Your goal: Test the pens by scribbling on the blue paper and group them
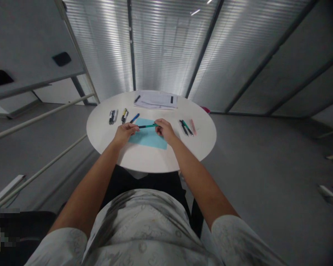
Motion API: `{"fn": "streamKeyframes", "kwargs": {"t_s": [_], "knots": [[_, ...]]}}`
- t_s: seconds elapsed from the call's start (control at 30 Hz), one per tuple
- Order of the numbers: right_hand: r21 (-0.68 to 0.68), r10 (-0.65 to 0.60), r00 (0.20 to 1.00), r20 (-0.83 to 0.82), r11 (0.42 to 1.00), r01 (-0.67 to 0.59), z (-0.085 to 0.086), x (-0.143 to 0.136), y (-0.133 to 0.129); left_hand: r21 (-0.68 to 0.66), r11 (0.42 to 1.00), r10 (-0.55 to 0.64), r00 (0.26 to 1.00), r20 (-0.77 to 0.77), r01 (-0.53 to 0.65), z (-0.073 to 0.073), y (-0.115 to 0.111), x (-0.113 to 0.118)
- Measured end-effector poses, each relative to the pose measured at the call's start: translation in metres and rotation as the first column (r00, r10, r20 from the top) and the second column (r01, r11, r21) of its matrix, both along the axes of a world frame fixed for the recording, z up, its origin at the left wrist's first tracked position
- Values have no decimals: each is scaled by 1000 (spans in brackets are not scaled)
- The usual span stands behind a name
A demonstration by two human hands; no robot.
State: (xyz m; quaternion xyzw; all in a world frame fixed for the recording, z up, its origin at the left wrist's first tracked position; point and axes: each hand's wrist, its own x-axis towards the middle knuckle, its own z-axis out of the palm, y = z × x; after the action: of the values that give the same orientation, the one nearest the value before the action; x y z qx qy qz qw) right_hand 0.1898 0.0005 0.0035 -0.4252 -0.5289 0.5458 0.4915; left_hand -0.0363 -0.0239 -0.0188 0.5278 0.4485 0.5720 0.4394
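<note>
A green pen with a black end (pixel 148 126) is held level between my two hands, above a light blue sheet of paper (pixel 148 139) on the white round table (pixel 144 162). My left hand (pixel 125 132) pinches the black end. On the green end, the fingers of my right hand (pixel 163 130) are closed. Just beyond my left hand lies a blue pen (pixel 134 118), touching or close to the sheet's far corner. To the right of my right hand rest a black pen (pixel 183 128), another green pen (pixel 187 128) and a pink pen (pixel 193 127).
Printed papers (pixel 155 100) are stacked at the table's far side, with dark items on them. Several pens and markers (pixel 112 117) lie at the left, beside a yellow-and-black group (pixel 124 115). A whiteboard frame (pixel 72 99) stands left; blinds (pixel 158 48) hang behind.
</note>
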Motion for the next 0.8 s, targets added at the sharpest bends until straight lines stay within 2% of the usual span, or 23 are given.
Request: {"fn": "streamKeyframes", "kwargs": {"t_s": [0.1, 0.37, 0.47, 0.6, 0.73, 0.8], "knots": [[-11, 8, 1000, -28, 1000, -8, 0, 0, 0, 9, 1000, -9, 1000, -4, 10, -2, 2, -1], [111, -107, 973, 205, 990, 86, -3, 3, 0, 9, 1000, -8, 1000, 3, 8, 2, -2, 3], [131, -141, 961, 239, 985, 112, -5, 5, 0, 5, 1000, -3, 1000, 12, 3, 3, -2, 4], [104, -140, 972, 188, 987, 122, -3, 4, -1, 14, 1000, 1, 1000, 28, -2, 4, -2, 5], [91, -64, 995, 80, 994, 57, 4, 2, -5, 14, 1000, 26, 998, 58, -27, 4, -1, 5], [96, -62, 995, 82, 994, 54, 6, 1, -6, 12, 1000, 27, 997, 67, -28, 4, -1, 5]]}}
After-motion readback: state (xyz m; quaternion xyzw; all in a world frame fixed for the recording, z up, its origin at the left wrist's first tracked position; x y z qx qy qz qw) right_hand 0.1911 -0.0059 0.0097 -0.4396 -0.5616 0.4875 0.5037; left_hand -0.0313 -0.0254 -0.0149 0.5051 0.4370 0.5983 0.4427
